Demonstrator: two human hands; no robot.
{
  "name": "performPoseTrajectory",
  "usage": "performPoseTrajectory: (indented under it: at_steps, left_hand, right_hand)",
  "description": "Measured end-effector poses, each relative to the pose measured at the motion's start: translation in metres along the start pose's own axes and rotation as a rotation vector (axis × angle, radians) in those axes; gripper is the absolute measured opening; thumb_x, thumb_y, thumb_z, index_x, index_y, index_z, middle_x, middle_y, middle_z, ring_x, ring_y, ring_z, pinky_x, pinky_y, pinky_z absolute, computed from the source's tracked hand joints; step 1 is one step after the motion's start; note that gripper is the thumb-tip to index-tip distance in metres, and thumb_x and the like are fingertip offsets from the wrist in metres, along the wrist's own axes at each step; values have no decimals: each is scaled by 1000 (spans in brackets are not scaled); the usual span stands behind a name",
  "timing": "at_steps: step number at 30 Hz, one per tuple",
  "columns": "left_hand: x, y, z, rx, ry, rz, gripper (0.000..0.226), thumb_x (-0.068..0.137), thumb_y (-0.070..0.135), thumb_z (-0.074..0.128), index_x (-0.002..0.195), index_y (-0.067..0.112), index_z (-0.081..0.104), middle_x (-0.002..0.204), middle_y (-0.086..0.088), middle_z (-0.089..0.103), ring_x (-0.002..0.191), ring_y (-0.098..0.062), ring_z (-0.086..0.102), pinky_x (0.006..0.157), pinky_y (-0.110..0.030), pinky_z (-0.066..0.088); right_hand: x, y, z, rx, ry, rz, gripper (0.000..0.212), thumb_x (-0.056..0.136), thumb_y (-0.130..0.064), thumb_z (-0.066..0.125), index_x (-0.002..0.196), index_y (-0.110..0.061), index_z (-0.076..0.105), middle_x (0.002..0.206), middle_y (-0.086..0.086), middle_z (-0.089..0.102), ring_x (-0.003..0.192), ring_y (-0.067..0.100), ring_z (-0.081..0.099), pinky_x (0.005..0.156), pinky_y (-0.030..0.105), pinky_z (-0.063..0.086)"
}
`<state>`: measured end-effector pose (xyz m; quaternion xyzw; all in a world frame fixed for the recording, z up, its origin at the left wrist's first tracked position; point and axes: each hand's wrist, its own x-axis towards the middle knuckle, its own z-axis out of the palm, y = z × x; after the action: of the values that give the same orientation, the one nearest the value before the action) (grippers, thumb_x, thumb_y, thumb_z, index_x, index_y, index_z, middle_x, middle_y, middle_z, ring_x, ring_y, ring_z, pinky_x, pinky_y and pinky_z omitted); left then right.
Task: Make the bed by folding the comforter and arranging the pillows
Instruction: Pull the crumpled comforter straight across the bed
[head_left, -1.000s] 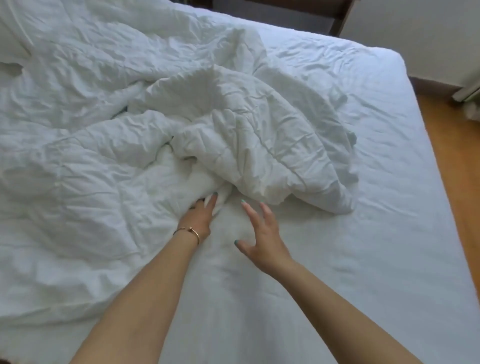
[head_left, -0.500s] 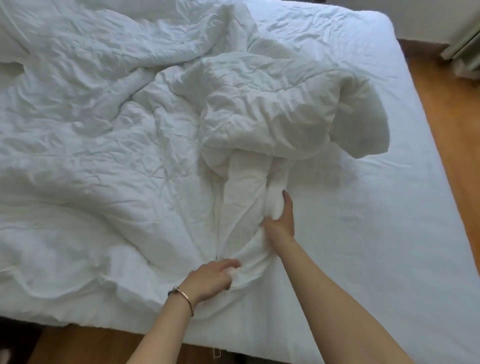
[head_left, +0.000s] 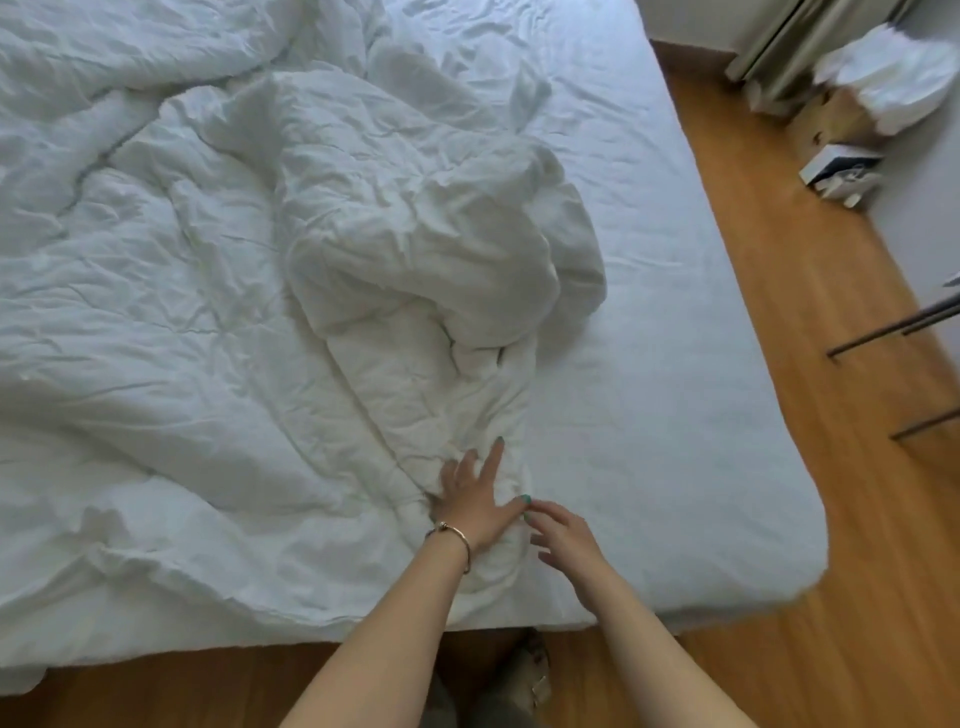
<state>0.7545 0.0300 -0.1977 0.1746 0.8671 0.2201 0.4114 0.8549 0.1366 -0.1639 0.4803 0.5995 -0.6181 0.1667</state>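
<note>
A white, crumpled comforter (head_left: 218, 322) covers the left and middle of the bed, with a bunched ridge running toward the near edge. My left hand (head_left: 475, 501), with a bracelet on the wrist, lies on the near end of that ridge with its fingers spread and straight. My right hand (head_left: 563, 535) hovers just to the right of it with loose fingers, holding nothing. The bare white sheet (head_left: 649, 389) shows on the right part of the mattress. No pillow is in view.
Wooden floor (head_left: 810, 291) runs along the right side and foot of the bed. A cardboard box with white cloth (head_left: 872, 93) and a small box (head_left: 836, 166) sit at the far right near a wall. Thin dark metal legs (head_left: 893, 332) stand at the right.
The view has pulled back and the bed's near edge and floor now show. My left hand has opened and laid flat on the ridge. My right hand has let go and drawn back beside it.
</note>
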Motion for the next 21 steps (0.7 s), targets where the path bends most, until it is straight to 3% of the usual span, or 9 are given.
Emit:
performPoseTrajectory:
  at_steps: [3, 7, 9, 11, 13, 14, 17, 19, 21]
  left_hand:
    - [5, 11, 3, -40, 143, -7, 90, 86, 19, 56, 151, 42, -2, 141, -5, 34, 129, -31, 30, 101, -38, 41]
    - [-2, 20, -12, -420, 222, 142, 70, 82, -8, 44, 141, 29, 47, 134, 1, 56, 127, -17, 48, 94, -7, 31]
    - [-20, 22, -19, -628, 157, 128, 67, 77, -7, 45, 122, 38, 64, 122, 15, 63, 120, -5, 54, 94, -10, 39]
    - [-39, 20, -8, -698, 2, 85, 69, 69, -6, 44, 92, 53, 71, 100, 31, 67, 99, 5, 60, 75, -9, 48]
    - [-55, 20, 14, -732, -120, 1, 75, 64, -13, 40, 88, 50, 74, 102, 25, 67, 93, -3, 58, 60, -9, 47]
    - [-61, 22, 25, -740, -151, -36, 77, 62, -16, 39, 92, 46, 75, 109, 19, 65, 98, -8, 56, 60, -10, 48]
    - [-60, 51, 52, -624, -219, -92, 73, 65, -15, 43, 109, 34, 73, 126, 19, 57, 120, -10, 44, 81, -17, 46]
    - [-55, 89, 67, -440, -211, -67, 50, 82, 1, 48, 117, 29, 70, 133, 16, 55, 123, -10, 45, 97, -24, 40]
    - [-51, 131, 84, -156, 138, -85, 28, 89, 30, 49, 103, 27, 73, 120, 8, 63, 113, -17, 52, 99, -36, 39]
  right_hand:
    - [19, -24, -17, 19, 123, -75, 27, 94, -30, 59, 121, -29, 55, 123, 3, 58, 98, 11, 60, 71, 23, 48]
    - [41, -53, -27, 6, -16, -97, 75, 83, -49, 70, 146, -40, 29, 129, -1, 51, 111, 20, 54, 88, 36, 47]
    - [50, -61, -34, 106, -124, -65, 95, 74, -57, 74, 148, -50, 14, 137, -2, 44, 118, 25, 51, 99, 48, 43]
    - [61, -65, -45, 327, -247, -16, 108, 68, -59, 76, 149, -51, 4, 147, -2, 36, 123, 29, 50, 103, 57, 40]
    - [67, -68, -58, 515, -362, 48, 107, 71, -50, 78, 153, -40, 10, 150, 0, 37, 124, 31, 52, 102, 58, 42]
    - [67, -66, -62, 489, -371, 55, 98, 73, -38, 81, 151, -36, 22, 146, 5, 45, 120, 32, 56, 98, 56, 47]
    - [63, -45, -84, 180, -145, -145, 73, 74, -6, 76, 137, -24, 44, 128, 8, 59, 107, 28, 61, 86, 42, 54]
    - [49, -25, -117, 49, 122, -384, 66, 73, -2, 68, 132, -23, 48, 118, 0, 61, 104, 22, 60, 83, 35, 52]
    - [28, 2, -162, -64, 349, -526, 62, 73, -11, 67, 128, -34, 50, 113, -10, 61, 98, 13, 58, 79, 30, 48]
